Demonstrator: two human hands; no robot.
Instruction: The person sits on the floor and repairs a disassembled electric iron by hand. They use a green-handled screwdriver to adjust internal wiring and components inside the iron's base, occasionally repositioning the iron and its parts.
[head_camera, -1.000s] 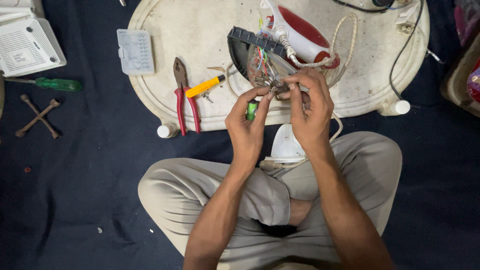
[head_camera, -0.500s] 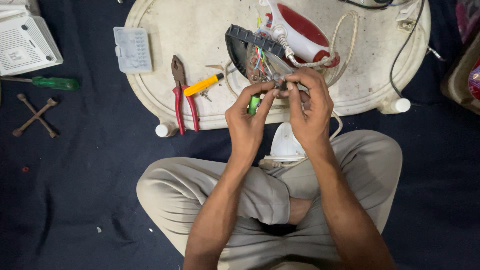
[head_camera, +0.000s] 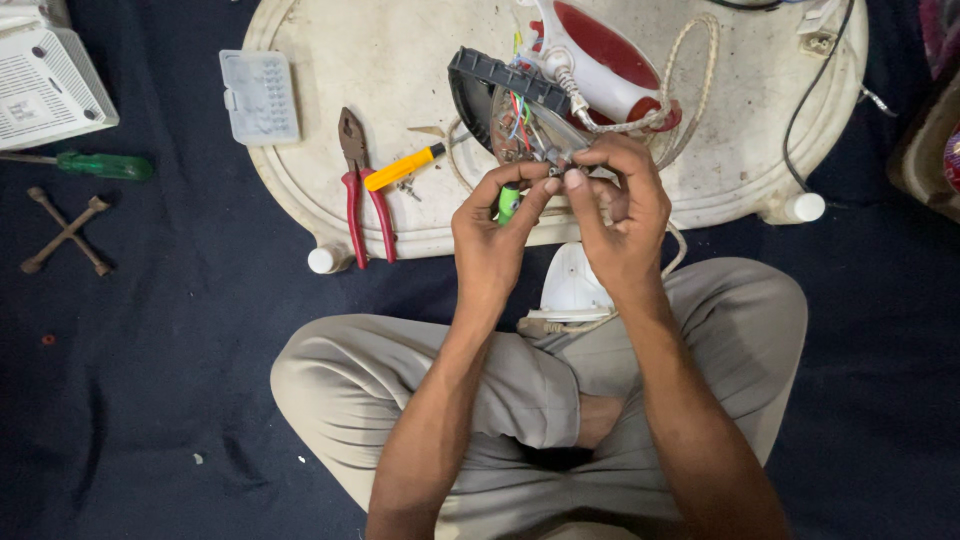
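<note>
Hidden: the small part pinched between the fingertips is too covered to identify; the green tool (head_camera: 509, 201) shows only a short piece below the left hand's fingers.
Cut off: the iron's (head_camera: 560, 90) red and white body runs past the top edge; a white box (head_camera: 45, 85) is clipped at the upper left corner.
Left hand (head_camera: 492, 235): curled nearly closed, thumb and forefinger pinched at the iron's exposed wiring (head_camera: 520, 120), the green tool tucked against the fingers.
Right hand (head_camera: 622, 215): fingers bent tightly in, tips meeting the left hand's at the same spot on the opened iron; what exactly it grips cannot be told.
Iron: opened, lying on the white tabletop (head_camera: 330, 60) near its front edge, its braided cord (head_camera: 690, 75) looped to the right.
Tabletop edge: red-handled pliers (head_camera: 357, 185) overhang the front rim; a yellow-handled screwdriver (head_camera: 402, 166) lies just beside them; a clear plastic case (head_camera: 260, 97) sits near the left rim.
Open room: dark cloth floor (head_camera: 200, 330) spreads left, holding a green screwdriver (head_camera: 95, 164) and a rusty cross wrench (head_camera: 66, 231), well apart from the hands.
</note>
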